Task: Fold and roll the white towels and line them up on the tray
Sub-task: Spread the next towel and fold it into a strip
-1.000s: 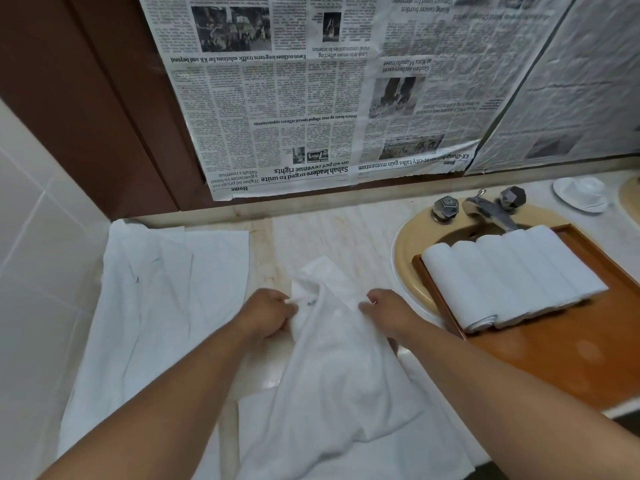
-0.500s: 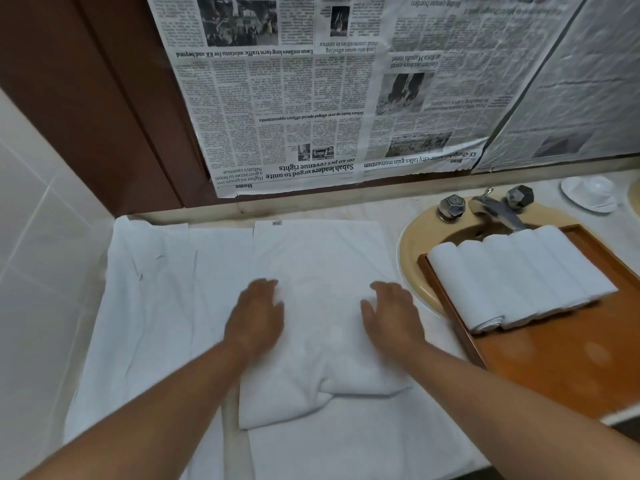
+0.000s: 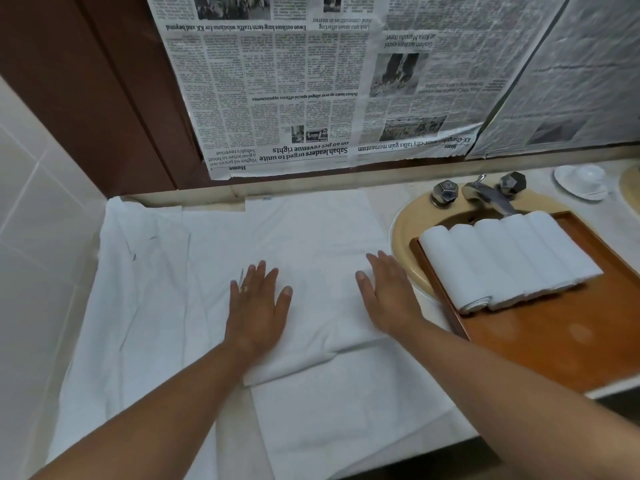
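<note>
A white towel (image 3: 315, 251) lies spread flat on the counter, its near edge slightly rumpled. My left hand (image 3: 258, 306) presses palm down on its left part, fingers apart. My right hand (image 3: 389, 296) rests flat on its right part, fingers apart. More white towels (image 3: 145, 289) lie flat underneath and to the left, and another (image 3: 346, 410) lies in front. To the right, a brown wooden tray (image 3: 554, 341) sits over the sink and carries several rolled white towels (image 3: 509, 258) side by side along its far end.
A beige sink (image 3: 405, 233) with a metal tap (image 3: 491, 197) and two knobs lies under the tray. A white soap dish (image 3: 581, 181) sits at the far right. Newspaper (image 3: 311, 91) covers the wall behind. White tiles (image 3: 38, 237) close the left side.
The towel was held bunched up in both hands a second ago; it now lies spread flat on the counter. Both hands have opened and moved slightly apart on it.
</note>
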